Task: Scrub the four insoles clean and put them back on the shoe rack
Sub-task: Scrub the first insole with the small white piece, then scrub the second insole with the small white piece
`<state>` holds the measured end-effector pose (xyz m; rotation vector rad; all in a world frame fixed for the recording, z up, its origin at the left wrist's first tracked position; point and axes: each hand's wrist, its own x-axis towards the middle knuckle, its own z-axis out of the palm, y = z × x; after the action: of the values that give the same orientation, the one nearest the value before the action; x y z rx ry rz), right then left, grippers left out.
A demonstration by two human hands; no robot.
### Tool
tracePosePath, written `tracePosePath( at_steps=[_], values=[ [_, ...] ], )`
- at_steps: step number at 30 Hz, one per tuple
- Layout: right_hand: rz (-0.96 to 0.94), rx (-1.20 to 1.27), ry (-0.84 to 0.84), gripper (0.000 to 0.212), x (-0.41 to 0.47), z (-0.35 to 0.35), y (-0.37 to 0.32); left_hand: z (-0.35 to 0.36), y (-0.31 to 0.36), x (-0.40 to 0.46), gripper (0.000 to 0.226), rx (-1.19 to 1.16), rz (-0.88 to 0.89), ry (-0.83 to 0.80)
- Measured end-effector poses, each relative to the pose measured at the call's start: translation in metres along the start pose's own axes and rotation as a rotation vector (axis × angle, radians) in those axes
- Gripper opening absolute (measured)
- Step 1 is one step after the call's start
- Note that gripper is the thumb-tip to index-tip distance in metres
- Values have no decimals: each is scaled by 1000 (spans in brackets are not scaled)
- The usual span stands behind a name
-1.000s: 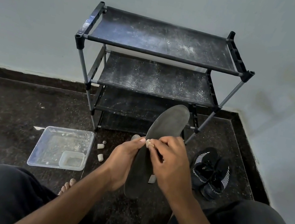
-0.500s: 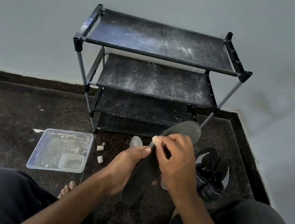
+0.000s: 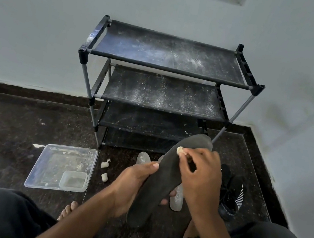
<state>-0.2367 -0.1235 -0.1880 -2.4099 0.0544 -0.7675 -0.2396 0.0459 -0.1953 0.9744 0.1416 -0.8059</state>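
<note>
While the head view is looking down between two dark-clad knees, here is how it is lying:

Left hand [image 3: 131,185]: gripping the dark insole [image 3: 164,181] from the left edge, low centre of the frame, thumb lying over the top face and fingertips showing under the far edge.

Right hand [image 3: 200,179]: pinching a small pale scrub piece [image 3: 179,150] between thumb and fingers and pressing it onto the insole's upper part, right of centre.

Dark insole: being held off the floor, slanting from lower centre up toward the right, its toe end lying in front of the rack's bottom shelf.

Other insoles [image 3: 143,157]: pale grey, lying on the floor behind the hands, partly hidden; how many I cannot tell.

Shoe rack [image 3: 167,66]: standing against the wall at centre, its black shelves carrying white dust.

Clear tray [image 3: 55,166]: sitting on the floor at lower left, a smaller clear tub [image 3: 74,180] lying in its near right corner.

Two pale stubs [image 3: 104,170]: lying just right of the tray.

Black shoes [image 3: 231,192]: sitting at right, partly behind the right hand.
</note>
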Motion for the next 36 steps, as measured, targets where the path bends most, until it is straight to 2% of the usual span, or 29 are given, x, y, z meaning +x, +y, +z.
tracePosePath(
  at_steps=[3, 6, 9, 12, 15, 17, 18, 21, 25, 28, 36],
  values=[
    [36, 62, 22, 8, -1, -3, -5, -3, 2, 3, 48, -26, 27, 64],
    [130, 246, -60, 6, -7, -1, -18, -9, -1, 9, 45, -111, 48, 167],
    [318, 433, -123, 7, -6, 0, -26, -11, -4, 11, 43, -148, 75, 236],
    [500, 510, -191, 7, -9, 10, -20, -15, -9, 15, 40, -93, 121, 369],
    [565, 433, -312, 24, -23, 29, -11, -24, -17, 19, 38, -5, 141, 489],
    [637, 355, -401, 19, -38, 43, -3, -32, -29, 22, 38, 42, 114, 576],
    [699, 361, -438, 17, -46, 48, 0, -36, -36, 23, 37, 47, 102, 612],
    [838, 496, -524, 34, -52, 64, 1, -50, -48, 29, 36, 25, 74, 674],
    [848, 473, -601, 19, -44, 104, 0, -77, -59, 39, 38, 66, 36, 738],
    [960, 492, -679, 10, -40, 144, 8, -105, -65, 53, 38, 77, 8, 794],
    [1245, 438, -717, 13, -58, 252, 68, -200, -101, 128, 16, 337, -138, 987]
  ],
)
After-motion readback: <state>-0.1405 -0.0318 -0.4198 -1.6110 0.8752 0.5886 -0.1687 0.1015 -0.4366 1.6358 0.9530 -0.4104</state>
